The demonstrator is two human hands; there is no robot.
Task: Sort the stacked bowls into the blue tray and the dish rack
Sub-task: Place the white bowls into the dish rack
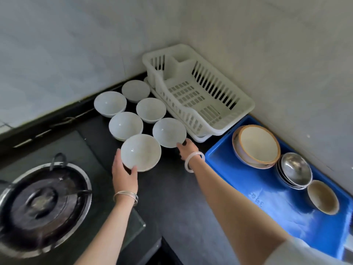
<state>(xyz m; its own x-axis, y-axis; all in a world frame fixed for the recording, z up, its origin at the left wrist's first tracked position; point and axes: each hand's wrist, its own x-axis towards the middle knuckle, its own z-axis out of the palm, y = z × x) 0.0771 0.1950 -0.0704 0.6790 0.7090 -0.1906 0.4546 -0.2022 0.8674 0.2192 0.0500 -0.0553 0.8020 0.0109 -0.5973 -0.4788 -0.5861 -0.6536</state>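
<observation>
Six white bowls (139, 119) are set out on the dark table (172, 197), grouped at roughly 11 o'clock from the frame's centre. The nearest bowl (141, 152) appears to sit on at least one more beneath it; its lower left rim is gripped by the left hand (124, 175), thumb on the near edge and fingers along the left side. The bowl at 1 o'clock from it (169, 132) is touched at its near rim by the fingertips of the right hand (188, 149); whether that hand is closed on the rim cannot be told.

The white dish rack (246, 106), seen with nothing in it, stands at 12 o'clock in the wall corner, just beside the bowls. The blue tray (267, 211) lies at 3 o'clock, against the right wall, touching the rack's near end. In the tray are seen a large brown-rimmed bowl (257, 145), a stack of metal bowls (295, 170) and a small beige bowl (322, 197).

Silver bangles (126, 197) are worn on the left wrist, a pale bangle (193, 161) on the right. A gas burner (41, 204) is seen at 8 o'clock.
</observation>
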